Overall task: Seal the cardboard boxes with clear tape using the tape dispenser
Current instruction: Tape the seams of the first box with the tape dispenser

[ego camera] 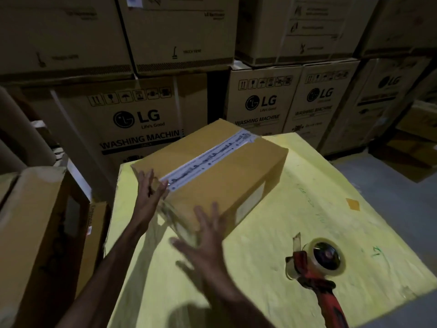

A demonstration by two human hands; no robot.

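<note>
Hands, fingers spread: left hand (151,187) and right hand (204,240) touch cardboard box (222,169); tape dispenser (318,265) lies right of both.

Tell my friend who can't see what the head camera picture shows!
The left hand and right hand touch the near end of a taped box on a yellow table. A red tape dispenser lies on the table to the right, untouched. Big LG boxes are stacked behind.
</note>
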